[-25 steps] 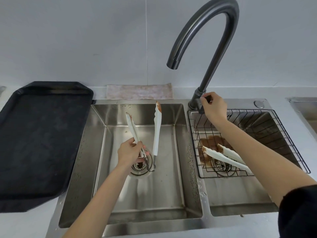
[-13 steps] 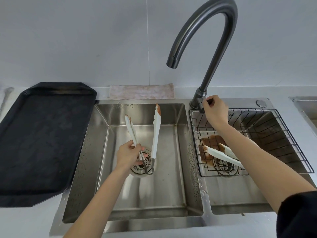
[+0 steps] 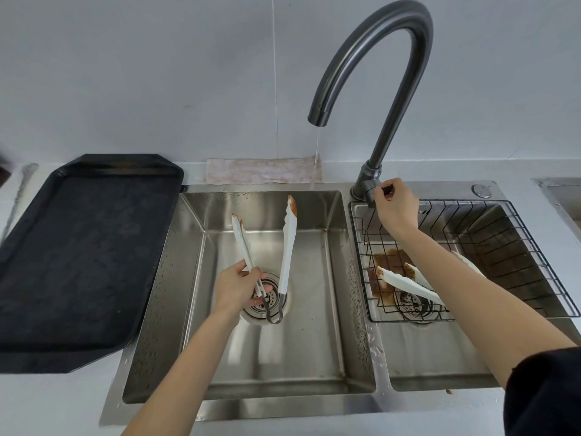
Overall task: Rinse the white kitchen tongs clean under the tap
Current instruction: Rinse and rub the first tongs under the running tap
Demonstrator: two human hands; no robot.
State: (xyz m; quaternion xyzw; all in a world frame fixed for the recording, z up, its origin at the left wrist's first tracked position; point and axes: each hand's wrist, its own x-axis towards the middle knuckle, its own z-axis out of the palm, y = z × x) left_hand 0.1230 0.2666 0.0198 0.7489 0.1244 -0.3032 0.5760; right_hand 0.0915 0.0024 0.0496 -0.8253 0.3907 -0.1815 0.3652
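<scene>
Left hand (image 3: 239, 286) pinched on one arm of the white plastic kitchen tongs with the grey hinge (image 3: 287, 253), low near the hinge end. Tongs held over the left stainless steel sink basin (image 3: 314, 357), arms spread, brown-stained tips pointing up and away toward the back wall of the basin.

Right hand (image 3: 396, 206) closed on the lever at the base of the dark grey gooseneck tap (image 3: 371, 61).

Change: half a second ago the spout was dry; now a thin stream of water (image 3: 316, 152) falls from it. Tap only just opened, flow looks weak. Stream comes down at the rear of the left basin, to the right of and beyond the tong tips; not touching them. Judgement: rinsing has not begun. Tips need to move back and right into the stream, and the flow probably wants more.

Around: a second pair of white tongs (image 3: 405, 283) lies in the black wire basket (image 3: 534, 247) in the right basin, partly hidden under the right forearm, beside a brown puddle. Black rectangular tray (image 3: 78, 262) on the counter to the left. Pale folded cloth (image 3: 264, 171) against the wall behind the sink. Nothing blocks the path between tongs and stream.
</scene>
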